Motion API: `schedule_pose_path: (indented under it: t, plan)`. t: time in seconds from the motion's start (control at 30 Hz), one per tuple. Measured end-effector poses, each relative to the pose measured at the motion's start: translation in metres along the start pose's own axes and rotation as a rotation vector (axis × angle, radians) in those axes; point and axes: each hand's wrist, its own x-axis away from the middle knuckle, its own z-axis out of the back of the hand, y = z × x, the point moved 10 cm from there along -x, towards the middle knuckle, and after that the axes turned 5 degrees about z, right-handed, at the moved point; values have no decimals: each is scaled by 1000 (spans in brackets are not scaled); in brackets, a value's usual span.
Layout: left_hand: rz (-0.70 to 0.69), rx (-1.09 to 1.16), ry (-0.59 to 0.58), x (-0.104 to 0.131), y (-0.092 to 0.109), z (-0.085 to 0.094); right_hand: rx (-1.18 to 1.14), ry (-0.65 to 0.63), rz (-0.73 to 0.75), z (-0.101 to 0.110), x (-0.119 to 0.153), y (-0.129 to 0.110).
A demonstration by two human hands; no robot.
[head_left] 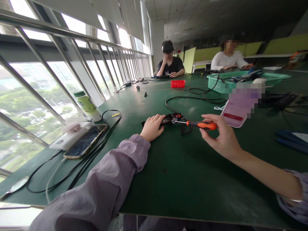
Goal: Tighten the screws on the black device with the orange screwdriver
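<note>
My left hand (pixel 153 127) is closed over one end of a dark device (pixel 167 120) lying on the green table (pixel 183 179). Red and black parts show at the device's right end. With thumb and fingertips, my right hand (pixel 220 134) grips an orange and black screwdriver (pixel 203 124). Its thin metal shaft points left, and the tip reaches the inner parts of the device. Whether the tip sits in a screw is too small to tell. A black cable (pixel 178 97) runs behind the device.
Left lie a phone (pixel 85 141), a white power bank (pixel 72 136), black cords and a green bottle (pixel 88 106). A propped phone (pixel 237 110), a green basket (pixel 214 84) and blue-handled pliers (pixel 291 142) are at right. Beyond a red tray (pixel 178 84), two people sit.
</note>
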Motion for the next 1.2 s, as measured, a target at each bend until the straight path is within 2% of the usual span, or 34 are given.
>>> schedule_pose_path:
  t: [0.17, 0.23, 0.37, 0.43, 0.53, 0.6, 0.8, 1.0, 1.07, 1.2]
  plan:
    - [14, -1, -10, 0, 1, 1, -20, -198, -49, -19, 3, 3]
    - [14, -10, -9, 0, 1, 2, -12, -173, -44, -16, 2, 2]
    - [5, -10, -4, 0, 1, 1, 0, -36, -20, -3, -1, 1]
    - [6, -7, -2, 0, 0, 1, -1, -63, -38, -5, -1, 3]
    - [9, -10, -6, -1, 0, 0, -16, -194, -74, -18, 2, 6]
    - [10, -11, -10, 0, 0, 0, -20, -219, -77, -20, 3, 5]
    - [15, -5, -12, 0, 1, 2, -12, -38, -13, -3, -1, 0]
    - [18, -8, -11, 0, 0, 1, -16, -238, -79, -22, 3, 5]
    - [17, -6, -9, 0, 0, 1, -18, -211, -80, -19, 2, 5]
    - [4, -11, -3, 0, 0, 0, -8, -45, -11, -4, -1, -1]
